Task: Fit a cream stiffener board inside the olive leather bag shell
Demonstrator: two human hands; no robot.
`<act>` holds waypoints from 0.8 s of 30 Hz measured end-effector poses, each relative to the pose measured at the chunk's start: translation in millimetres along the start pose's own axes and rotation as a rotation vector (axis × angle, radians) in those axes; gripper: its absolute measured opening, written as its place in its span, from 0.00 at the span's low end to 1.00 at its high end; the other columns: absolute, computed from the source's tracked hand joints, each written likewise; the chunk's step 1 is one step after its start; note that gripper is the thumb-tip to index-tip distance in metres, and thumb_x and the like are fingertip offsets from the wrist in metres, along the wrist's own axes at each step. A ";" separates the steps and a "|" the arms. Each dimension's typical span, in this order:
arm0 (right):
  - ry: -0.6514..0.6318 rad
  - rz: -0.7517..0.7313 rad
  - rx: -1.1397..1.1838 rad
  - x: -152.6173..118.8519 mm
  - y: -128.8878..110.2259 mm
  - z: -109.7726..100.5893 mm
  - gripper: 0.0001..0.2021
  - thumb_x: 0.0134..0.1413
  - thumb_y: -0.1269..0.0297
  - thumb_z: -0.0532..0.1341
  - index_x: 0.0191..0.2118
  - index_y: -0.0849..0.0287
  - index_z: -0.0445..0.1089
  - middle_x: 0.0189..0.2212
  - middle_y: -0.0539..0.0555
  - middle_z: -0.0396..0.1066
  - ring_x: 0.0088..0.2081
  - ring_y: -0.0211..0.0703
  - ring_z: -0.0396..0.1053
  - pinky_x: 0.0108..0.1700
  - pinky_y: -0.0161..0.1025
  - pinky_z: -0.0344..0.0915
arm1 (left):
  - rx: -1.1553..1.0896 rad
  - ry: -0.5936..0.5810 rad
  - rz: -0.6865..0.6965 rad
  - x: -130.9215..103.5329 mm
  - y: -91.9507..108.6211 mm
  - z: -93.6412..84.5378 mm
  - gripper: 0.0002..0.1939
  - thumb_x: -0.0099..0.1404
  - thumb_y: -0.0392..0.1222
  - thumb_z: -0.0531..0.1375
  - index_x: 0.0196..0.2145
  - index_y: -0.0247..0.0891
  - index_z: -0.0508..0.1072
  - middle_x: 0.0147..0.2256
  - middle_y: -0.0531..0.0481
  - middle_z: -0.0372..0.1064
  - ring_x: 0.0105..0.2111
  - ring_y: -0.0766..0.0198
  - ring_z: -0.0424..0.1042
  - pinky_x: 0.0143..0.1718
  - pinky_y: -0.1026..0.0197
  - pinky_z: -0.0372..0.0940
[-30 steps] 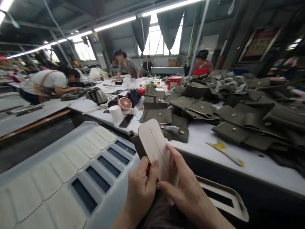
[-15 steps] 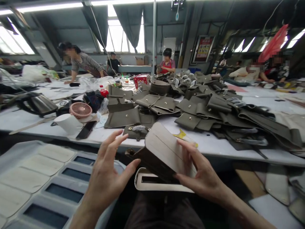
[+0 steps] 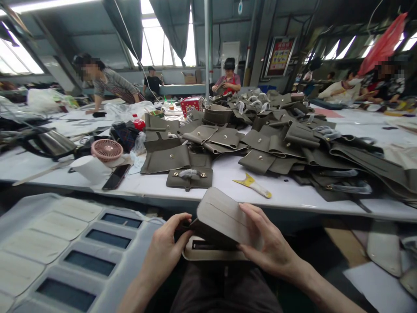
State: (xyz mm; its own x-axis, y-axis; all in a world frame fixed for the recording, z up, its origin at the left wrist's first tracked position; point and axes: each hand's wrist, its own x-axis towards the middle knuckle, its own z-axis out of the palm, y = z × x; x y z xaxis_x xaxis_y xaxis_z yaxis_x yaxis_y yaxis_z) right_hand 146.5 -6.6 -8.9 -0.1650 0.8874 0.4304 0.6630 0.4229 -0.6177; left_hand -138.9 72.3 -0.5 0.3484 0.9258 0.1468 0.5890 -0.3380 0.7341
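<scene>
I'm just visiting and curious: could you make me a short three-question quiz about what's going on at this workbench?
1. True or false: both hands touch the beige leather piece.
2. What lies on the table just beyond that piece? A) yellow-tipped scraper B) scissors C) hammer
3. What colour is the small round fan?

Key:
1. True: the left hand grips its left end and the right hand rests on its right side.
2. A, the scraper.
3. Pink.

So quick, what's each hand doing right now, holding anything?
Left hand: closed on the left edge of the folded leather piece.
Right hand: gripping the same piece, fingers spread over its pale panel.
</scene>
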 end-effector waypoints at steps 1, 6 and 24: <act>-0.018 0.011 -0.018 -3.4 2.0 0.6 0.41 0.50 0.73 0.62 0.68 0.52 0.45 0.64 0.57 0.54 0.65 0.50 0.53 0.67 0.48 0.55 | -0.004 -0.016 -0.014 -0.6 -1.8 4.0 0.12 0.64 0.41 0.60 0.47 0.47 0.70 0.43 0.54 0.74 0.44 0.60 0.72 0.47 0.57 0.66; -0.108 0.028 -0.145 -17.7 9.3 1.9 0.40 0.53 0.72 0.59 0.69 0.52 0.43 0.65 0.59 0.53 0.65 0.51 0.54 0.65 0.52 0.58 | 0.036 -0.073 0.004 -3.9 -13.1 22.8 0.08 0.63 0.37 0.59 0.42 0.43 0.72 0.42 0.49 0.73 0.45 0.55 0.71 0.47 0.52 0.65; -0.411 -0.042 -0.404 3.2 9.3 17.9 0.40 0.52 0.75 0.54 0.70 0.51 0.43 0.67 0.61 0.52 0.63 0.59 0.58 0.59 0.62 0.64 | -0.889 0.137 -0.555 -33.3 -68.5 65.9 0.30 0.66 0.62 0.55 0.55 0.38 0.70 0.57 0.40 0.68 0.61 0.45 0.60 0.63 0.44 0.52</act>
State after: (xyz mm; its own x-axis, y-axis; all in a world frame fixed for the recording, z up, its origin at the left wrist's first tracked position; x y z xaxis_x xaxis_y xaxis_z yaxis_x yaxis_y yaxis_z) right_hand 139.0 3.5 -25.1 -0.4145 0.9036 0.1080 0.8623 0.4279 -0.2707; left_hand -142.8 53.4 -99.4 0.0760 0.9424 -0.3258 -0.1250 0.3331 0.9346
